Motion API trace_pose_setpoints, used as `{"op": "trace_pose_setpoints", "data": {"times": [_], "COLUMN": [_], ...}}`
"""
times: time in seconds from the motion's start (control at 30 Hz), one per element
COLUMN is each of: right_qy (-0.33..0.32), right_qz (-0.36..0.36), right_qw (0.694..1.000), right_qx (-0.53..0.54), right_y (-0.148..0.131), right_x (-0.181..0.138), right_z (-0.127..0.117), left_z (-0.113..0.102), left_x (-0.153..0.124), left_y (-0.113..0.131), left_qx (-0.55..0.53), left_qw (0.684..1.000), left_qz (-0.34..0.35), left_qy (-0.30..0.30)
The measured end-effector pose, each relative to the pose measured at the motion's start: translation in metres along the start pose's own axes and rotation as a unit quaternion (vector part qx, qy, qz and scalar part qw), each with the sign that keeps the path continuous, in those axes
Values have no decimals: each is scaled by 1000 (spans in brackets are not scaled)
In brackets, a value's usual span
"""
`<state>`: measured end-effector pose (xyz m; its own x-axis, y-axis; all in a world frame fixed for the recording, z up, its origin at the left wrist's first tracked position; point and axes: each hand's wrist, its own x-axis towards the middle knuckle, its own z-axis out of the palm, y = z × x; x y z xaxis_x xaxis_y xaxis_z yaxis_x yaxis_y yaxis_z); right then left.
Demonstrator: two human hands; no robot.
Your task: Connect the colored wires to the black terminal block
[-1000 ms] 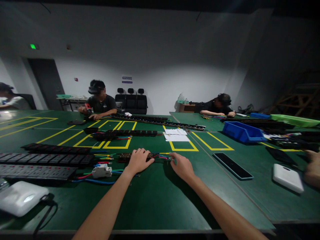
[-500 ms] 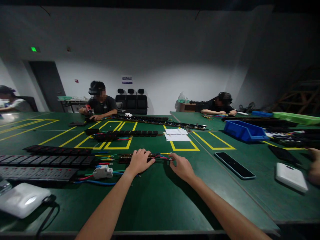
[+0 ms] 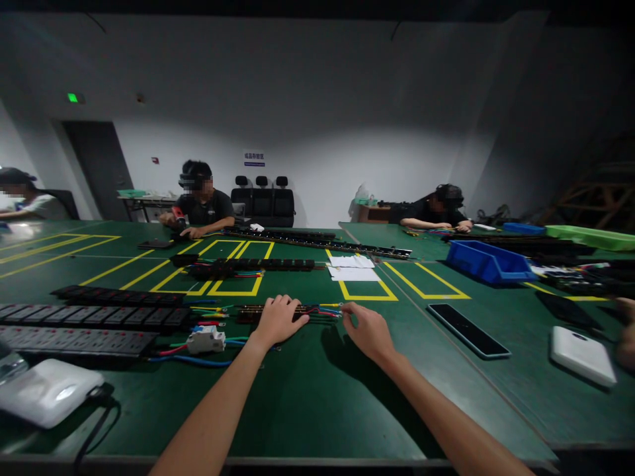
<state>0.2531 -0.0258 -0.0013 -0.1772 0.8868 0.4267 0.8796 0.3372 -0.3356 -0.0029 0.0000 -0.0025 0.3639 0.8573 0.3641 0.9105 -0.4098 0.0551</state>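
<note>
A dark strip with brass-coloured lines [image 3: 247,313] lies across the green table in front of me. My left hand [image 3: 281,318] is laid over its right part, fingers bent across the far side and thumb pointing right, holding it. From the strip's right end run several thin coloured wires [image 3: 323,311], red, blue and yellow among them. At their tips is my right hand [image 3: 368,330], index finger and thumb curled toward each other around the wire ends. The exact contact of these fingertips is too small to make out.
Black socket strips [image 3: 74,340] and a white breaker [image 3: 206,340] with wires lie left. A white device [image 3: 52,391] sits near the front edge. On the right are a phone [image 3: 467,329], a white box [image 3: 583,356] and a blue bin [image 3: 489,261]. Co-workers sit across the table.
My right hand has shifted slightly right and lifted a little at the wire ends, its shadow spreading left. My left hand stays on the strip. The view has turned slightly.
</note>
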Motion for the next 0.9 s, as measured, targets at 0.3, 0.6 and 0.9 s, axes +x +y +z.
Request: {"op": "trace_pose_setpoints", "data": {"times": [0.3,0.6,0.9], "right_qy": [-77,-28,-64], "right_qz": [-7,6,27], "right_qw": [997,999,997], "right_qx": [3,36,23], "right_y": [-6,0,0], "right_x": [-2,1,1], "right_z": [3,5,5], "left_z": [0,1,0], "left_x": [0,0,1], "left_y": [0,-1,0], "left_qx": [16,10,16], "left_qw": [1000,1000,1000], "left_qz": [0,1,1], "left_qy": [2,6,1]}}
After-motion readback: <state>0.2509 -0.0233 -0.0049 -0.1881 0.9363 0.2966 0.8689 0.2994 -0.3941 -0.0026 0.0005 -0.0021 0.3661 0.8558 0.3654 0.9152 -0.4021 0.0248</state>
